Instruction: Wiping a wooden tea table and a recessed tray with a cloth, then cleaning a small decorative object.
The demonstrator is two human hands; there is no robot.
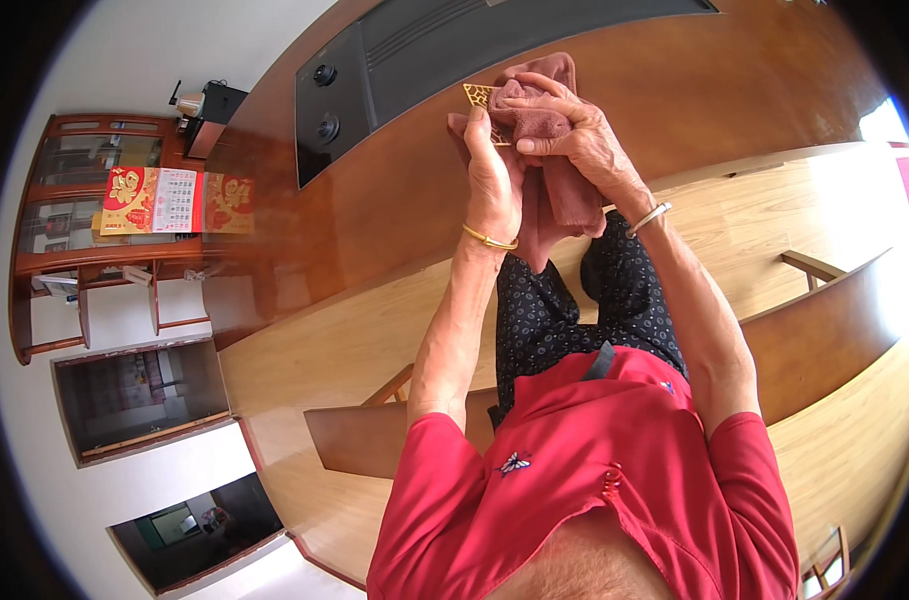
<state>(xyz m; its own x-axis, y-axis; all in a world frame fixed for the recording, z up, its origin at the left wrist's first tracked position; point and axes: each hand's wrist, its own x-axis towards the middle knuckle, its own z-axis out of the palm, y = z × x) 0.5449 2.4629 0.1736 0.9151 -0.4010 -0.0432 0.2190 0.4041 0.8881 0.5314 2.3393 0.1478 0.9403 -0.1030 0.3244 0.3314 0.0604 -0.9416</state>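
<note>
My left hand [494,178], with a gold-coloured bangle at its wrist, holds a flat gold-coloured openwork lattice piece [478,95], its thumb pressed on the near face. My right hand [578,133], with a silver-coloured bangle, grips a reddish-brown cloth [533,116] bunched against the piece. The cloth covers much of the lattice, so its full outline is hidden. Loose folds of cloth drape below both hands and show behind them too. Both hands are raised in front of the near edge of a glossy brown wooden table [394,191].
A dark panel with two black knobs [325,73] is set into the tabletop. Further left stand a calendar [177,199], a black box [213,120] and a wooden cabinet [38,217]. A wooden bench [814,334] runs behind me on the wood-look floor [327,330].
</note>
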